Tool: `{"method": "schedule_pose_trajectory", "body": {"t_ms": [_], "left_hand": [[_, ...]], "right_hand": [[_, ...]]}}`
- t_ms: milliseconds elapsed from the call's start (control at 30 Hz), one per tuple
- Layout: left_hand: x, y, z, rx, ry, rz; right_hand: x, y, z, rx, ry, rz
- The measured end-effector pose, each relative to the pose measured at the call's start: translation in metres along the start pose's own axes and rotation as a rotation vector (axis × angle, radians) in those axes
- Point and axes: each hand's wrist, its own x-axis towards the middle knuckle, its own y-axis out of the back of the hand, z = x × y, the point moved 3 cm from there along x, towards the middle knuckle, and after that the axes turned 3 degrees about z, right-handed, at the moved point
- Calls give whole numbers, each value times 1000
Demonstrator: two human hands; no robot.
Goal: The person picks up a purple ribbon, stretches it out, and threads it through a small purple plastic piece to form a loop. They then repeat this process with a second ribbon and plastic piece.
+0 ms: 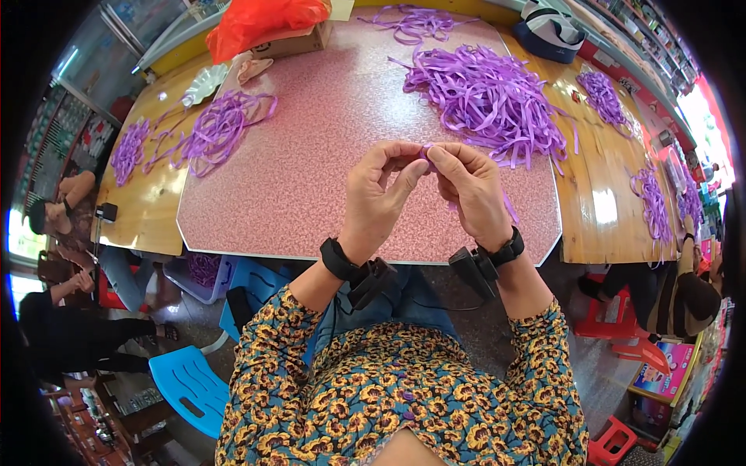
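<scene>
Over the pink speckled table, my left hand and my right hand meet fingertip to fingertip. Both pinch a purple ribbon, of which only a small bit shows between the thumbs. A loose length of purple ribbon hangs below my right hand, partly hidden by it. Just beyond my right hand lies a large heap of purple ribbons. Each of my wrists wears a black strap with a small dark device.
Smaller ribbon piles lie left and right. At the back are a red plastic bag on a cardboard box and a dark blue and white cap. A blue chair stands lower left. Other people sit on both sides.
</scene>
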Motion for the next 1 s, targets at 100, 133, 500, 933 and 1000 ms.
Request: {"method": "schedule_pose_trajectory", "body": {"t_ms": [100, 133, 500, 933, 1000], "left_hand": [[0, 1, -2, 23, 29, 28], [1, 1, -2, 51, -16, 30], [0, -2, -8, -110, 2, 7], [1, 3, -13, -394, 244, -39], [2, 4, -14, -502, 284, -46]], "right_hand": [[-1, -3, 0, -153, 125, 3], [-1, -5, 0, -167, 184, 7], [0, 0, 1, -110, 72, 13], [1, 1, 2, -117, 75, 20], [1, -2, 1, -242, 174, 50]]}}
